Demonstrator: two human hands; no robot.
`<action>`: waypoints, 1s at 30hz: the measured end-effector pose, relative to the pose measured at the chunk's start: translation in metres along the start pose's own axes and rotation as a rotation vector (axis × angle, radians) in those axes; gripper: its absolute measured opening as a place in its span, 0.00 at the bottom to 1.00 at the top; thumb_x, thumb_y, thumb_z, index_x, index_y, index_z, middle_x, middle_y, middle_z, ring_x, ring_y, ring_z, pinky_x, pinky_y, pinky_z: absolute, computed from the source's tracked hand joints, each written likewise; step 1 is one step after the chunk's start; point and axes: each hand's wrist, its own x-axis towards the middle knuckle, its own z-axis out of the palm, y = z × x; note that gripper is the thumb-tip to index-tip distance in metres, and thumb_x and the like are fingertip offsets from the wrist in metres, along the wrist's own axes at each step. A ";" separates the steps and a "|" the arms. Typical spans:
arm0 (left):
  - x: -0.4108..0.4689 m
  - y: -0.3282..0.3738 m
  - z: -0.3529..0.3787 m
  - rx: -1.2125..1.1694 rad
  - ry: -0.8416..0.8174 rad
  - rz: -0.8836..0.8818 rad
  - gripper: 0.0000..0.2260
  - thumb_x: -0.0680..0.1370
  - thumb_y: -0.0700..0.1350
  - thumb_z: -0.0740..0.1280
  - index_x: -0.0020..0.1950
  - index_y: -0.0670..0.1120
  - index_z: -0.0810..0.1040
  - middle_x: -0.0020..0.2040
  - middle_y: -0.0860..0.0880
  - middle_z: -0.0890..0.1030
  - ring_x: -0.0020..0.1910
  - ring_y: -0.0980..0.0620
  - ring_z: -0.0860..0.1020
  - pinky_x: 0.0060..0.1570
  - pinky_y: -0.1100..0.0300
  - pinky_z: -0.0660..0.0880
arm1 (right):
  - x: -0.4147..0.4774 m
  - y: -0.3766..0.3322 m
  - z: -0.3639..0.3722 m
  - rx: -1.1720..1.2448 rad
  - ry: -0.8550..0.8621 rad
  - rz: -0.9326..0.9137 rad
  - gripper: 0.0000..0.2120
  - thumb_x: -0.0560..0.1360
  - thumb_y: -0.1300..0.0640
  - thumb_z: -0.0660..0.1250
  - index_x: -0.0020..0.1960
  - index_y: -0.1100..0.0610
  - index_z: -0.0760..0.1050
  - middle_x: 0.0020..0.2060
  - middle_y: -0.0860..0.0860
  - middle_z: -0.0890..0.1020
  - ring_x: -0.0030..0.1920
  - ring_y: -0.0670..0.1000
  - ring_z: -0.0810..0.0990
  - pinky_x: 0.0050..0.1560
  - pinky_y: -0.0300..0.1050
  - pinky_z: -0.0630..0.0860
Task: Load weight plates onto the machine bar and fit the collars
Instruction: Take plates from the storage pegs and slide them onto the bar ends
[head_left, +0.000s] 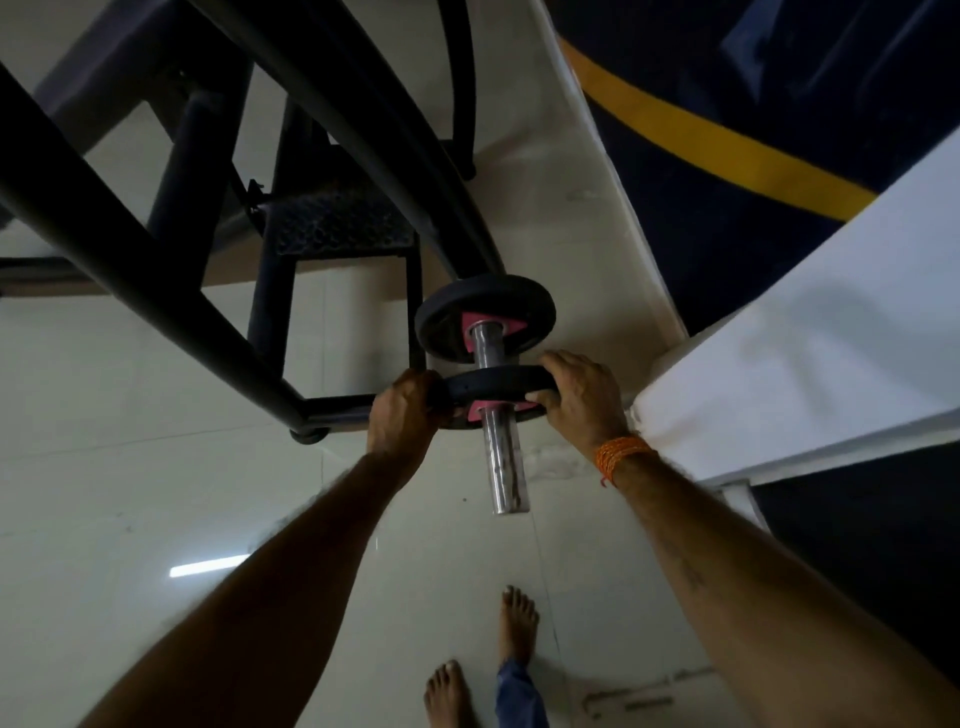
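A chrome machine bar (503, 462) sticks out toward me from the black frame. One black weight plate (483, 314) with a pink centre label sits far up the bar against the frame. A second black plate (498, 382) with pink markings is threaded on the bar, a short way from the first. My left hand (402, 413) grips its left rim and my right hand (579, 397) grips its right rim. The bar's free end juts out below the plate. No collar is visible.
The black steel machine frame (171, 291) fills the upper left, with a rubber foot (309, 434) on the glossy tile floor. A white ledge (810, 364) and dark blue wall with a yellow stripe (727, 140) close in on the right. My bare feet (514, 634) stand below.
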 end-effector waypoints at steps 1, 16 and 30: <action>-0.012 0.001 -0.001 -0.016 -0.018 0.012 0.10 0.77 0.46 0.72 0.55 0.42 0.80 0.48 0.44 0.82 0.43 0.50 0.79 0.40 0.64 0.69 | -0.013 -0.001 0.000 0.002 -0.002 0.006 0.14 0.70 0.56 0.77 0.53 0.55 0.77 0.47 0.52 0.84 0.49 0.57 0.82 0.50 0.51 0.77; -0.208 0.009 0.001 0.017 -0.197 0.043 0.07 0.77 0.47 0.70 0.52 0.45 0.78 0.47 0.47 0.80 0.44 0.46 0.79 0.41 0.55 0.75 | -0.233 -0.039 -0.003 0.014 -0.075 0.109 0.12 0.76 0.52 0.71 0.56 0.55 0.75 0.49 0.53 0.83 0.50 0.57 0.82 0.53 0.54 0.78; -0.398 0.040 -0.218 0.055 0.385 0.042 0.17 0.76 0.66 0.60 0.52 0.53 0.72 0.46 0.58 0.73 0.45 0.57 0.71 0.38 0.61 0.66 | -0.332 -0.250 -0.134 0.168 0.418 -0.240 0.20 0.81 0.40 0.55 0.58 0.54 0.75 0.48 0.49 0.82 0.50 0.51 0.78 0.54 0.49 0.67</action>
